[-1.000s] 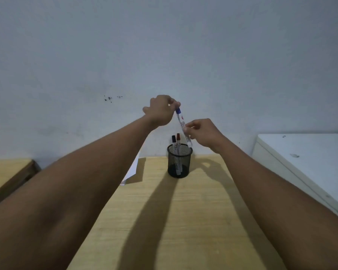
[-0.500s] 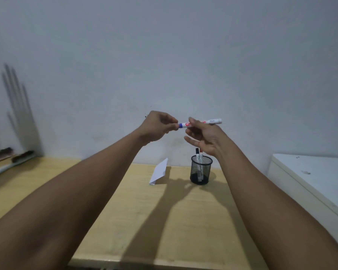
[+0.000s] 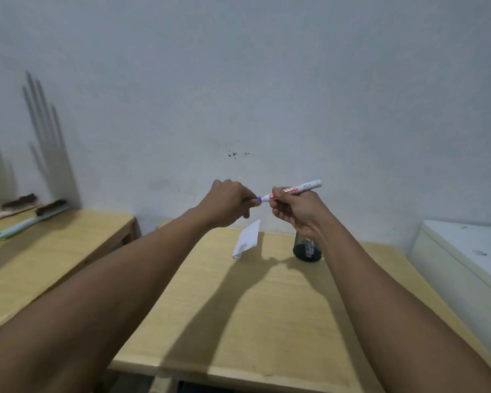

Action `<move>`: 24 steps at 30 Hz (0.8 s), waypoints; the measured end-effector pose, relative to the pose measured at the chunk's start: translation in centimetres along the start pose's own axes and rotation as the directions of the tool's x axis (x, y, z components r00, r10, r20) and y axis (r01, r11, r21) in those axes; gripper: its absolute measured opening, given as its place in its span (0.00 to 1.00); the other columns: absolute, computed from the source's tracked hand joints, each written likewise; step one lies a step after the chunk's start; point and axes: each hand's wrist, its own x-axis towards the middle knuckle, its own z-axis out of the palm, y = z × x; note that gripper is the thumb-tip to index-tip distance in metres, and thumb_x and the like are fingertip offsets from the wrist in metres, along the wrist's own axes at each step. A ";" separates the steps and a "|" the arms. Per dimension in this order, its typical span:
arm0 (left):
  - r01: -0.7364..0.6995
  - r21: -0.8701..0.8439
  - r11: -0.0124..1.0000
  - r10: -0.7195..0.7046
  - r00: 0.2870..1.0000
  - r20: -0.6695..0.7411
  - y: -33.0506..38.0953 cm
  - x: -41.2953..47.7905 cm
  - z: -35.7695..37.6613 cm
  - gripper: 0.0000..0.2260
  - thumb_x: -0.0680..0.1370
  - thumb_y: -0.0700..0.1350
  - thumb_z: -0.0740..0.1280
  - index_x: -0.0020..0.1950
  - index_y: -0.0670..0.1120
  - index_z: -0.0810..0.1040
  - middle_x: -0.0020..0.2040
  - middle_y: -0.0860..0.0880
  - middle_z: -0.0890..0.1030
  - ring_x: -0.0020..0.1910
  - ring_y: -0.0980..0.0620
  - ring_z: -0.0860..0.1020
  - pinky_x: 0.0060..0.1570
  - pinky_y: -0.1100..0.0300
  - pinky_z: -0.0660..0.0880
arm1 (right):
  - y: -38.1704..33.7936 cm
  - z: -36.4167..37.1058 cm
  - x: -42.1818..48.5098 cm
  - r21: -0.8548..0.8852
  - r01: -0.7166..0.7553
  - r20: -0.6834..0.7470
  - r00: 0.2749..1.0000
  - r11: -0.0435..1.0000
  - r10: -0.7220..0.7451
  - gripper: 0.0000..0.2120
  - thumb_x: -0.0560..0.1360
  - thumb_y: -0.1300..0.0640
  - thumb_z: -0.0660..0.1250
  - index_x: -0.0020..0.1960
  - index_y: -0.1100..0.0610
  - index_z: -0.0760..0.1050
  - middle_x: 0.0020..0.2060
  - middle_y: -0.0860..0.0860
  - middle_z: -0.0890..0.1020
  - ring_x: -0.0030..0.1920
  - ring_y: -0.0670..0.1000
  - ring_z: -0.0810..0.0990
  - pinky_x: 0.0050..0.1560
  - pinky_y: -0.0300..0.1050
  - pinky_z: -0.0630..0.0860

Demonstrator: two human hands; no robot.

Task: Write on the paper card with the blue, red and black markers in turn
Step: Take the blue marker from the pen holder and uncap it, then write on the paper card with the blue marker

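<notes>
The view has swung left since half a second ago, bringing a second bench [image 3: 54, 251] into frame. Bare wood stretches from the bench [image 3: 238, 321] front edge ahead. Above it, the left hand [image 3: 227, 204] pinches the blue marker [image 3: 291, 190] cap; the right hand [image 3: 298, 211] grips the barrel. Beyond stand the folded paper card [image 3: 247, 239] and mesh cup [image 3: 306, 251], near the back edge.

Only print is on the blue marker [image 3: 291, 190]: red brand band w/ white letters, partly covered by fingers [image 3: 279, 194] of right hand [image 3: 298, 211], seems to end in "MAN". Small grey print nearer the back end, too blurred to read.
</notes>
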 end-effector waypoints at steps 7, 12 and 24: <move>0.167 -0.073 0.983 -0.161 0.983 0.083 -5.3 -0.5 5.2 0.13 0.83 0.54 0.59 0.53 0.49 0.80 0.46 0.52 0.84 0.42 0.47 0.78 0.49 0.51 0.72 | 2.4 -0.5 3.0 -0.141 0.140 -0.076 0.986 0.980 -0.151 0.07 0.74 0.68 0.75 0.51 0.67 0.81 0.42 0.58 0.83 0.42 0.53 0.82 0.50 0.46 0.85; 0.152 -0.041 0.988 -0.148 0.985 0.088 -7.7 -1.1 10.2 0.11 0.82 0.54 0.60 0.57 0.52 0.79 0.55 0.55 0.81 0.53 0.49 0.77 0.54 0.49 0.69 | 6.2 -0.1 5.2 -0.234 0.132 -0.153 0.973 0.963 -0.171 0.06 0.74 0.63 0.76 0.50 0.62 0.82 0.42 0.57 0.85 0.41 0.53 0.84 0.46 0.49 0.85; 0.210 -0.185 0.960 -0.168 0.960 0.222 -11.8 -1.5 16.7 0.17 0.77 0.53 0.64 0.64 0.49 0.78 0.59 0.48 0.80 0.59 0.45 0.76 0.58 0.49 0.73 | 12.9 2.3 12.4 -0.360 0.074 -0.151 0.979 0.930 -0.137 0.06 0.77 0.57 0.73 0.48 0.60 0.84 0.39 0.54 0.85 0.41 0.50 0.84 0.44 0.45 0.78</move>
